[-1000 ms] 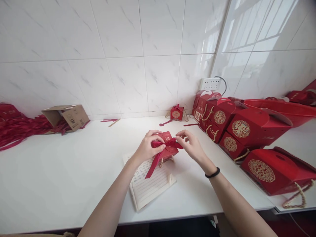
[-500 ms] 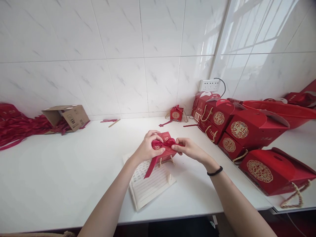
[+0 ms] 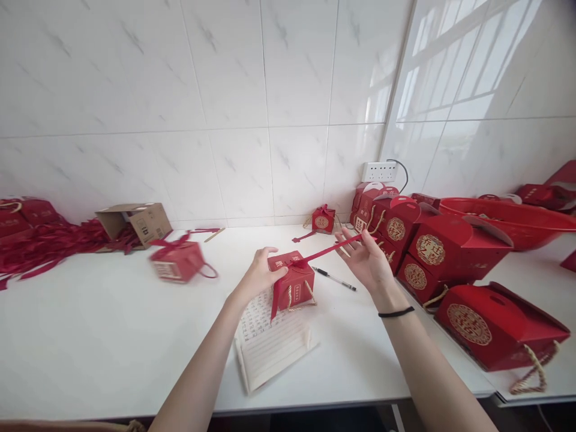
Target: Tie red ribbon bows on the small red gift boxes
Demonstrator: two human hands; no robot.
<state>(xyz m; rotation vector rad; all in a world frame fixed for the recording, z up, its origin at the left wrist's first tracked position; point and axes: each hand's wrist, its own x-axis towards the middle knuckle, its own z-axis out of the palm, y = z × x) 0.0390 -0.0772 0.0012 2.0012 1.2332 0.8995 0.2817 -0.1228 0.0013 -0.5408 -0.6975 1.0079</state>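
Observation:
A small red gift box (image 3: 294,287) with gold rope handles stands on an open lined notebook (image 3: 270,342). My left hand (image 3: 258,277) presses on the box's top at the ribbon knot, fingers curled. A red ribbon (image 3: 330,249) runs taut from the knot up to the right. My right hand (image 3: 369,261) holds the ribbon's far end between thumb and fingers; a black band circles that wrist. The ribbon's other tail hangs down the box's front.
Another small red box (image 3: 177,264) lies blurred on the white counter (image 3: 103,336) at left. A pen (image 3: 335,279) lies behind the box. A cardboard carton (image 3: 137,222) and a heap of red ribbons (image 3: 49,243) sit far left. Larger red gift boxes (image 3: 443,252) crowd the right; one tiny box (image 3: 323,219) stands by the wall.
My right hand has pulled the ribbon end out up and to the right, tightening it. The view tilted, showing a pen. A small red box now appears blurred on the counter at left.

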